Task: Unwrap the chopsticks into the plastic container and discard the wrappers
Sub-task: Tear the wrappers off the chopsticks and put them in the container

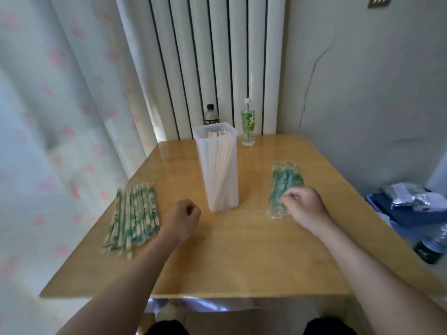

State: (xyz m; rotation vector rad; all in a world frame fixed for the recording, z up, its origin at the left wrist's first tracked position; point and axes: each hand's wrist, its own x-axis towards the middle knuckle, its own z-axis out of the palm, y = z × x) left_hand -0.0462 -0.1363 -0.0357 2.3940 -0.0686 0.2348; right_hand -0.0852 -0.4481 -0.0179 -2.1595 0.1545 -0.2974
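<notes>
A tall clear plastic container stands mid-table with several bare chopsticks upright inside. A pile of wrapped chopsticks in green-printed wrappers lies at the table's left. Empty wrappers lie in a flat stack at the right. My left hand hovers between the wrapped pile and the container, fingers curled into a loose fist with nothing in it. My right hand rests on the near end of the wrapper stack, its curled fingertips pinching a wrapper there.
A dark bottle and a clear green-labelled bottle stand at the back edge of the wooden table. A radiator and a curtain are behind and to the left. A blue bin with bags sits on the floor at the right.
</notes>
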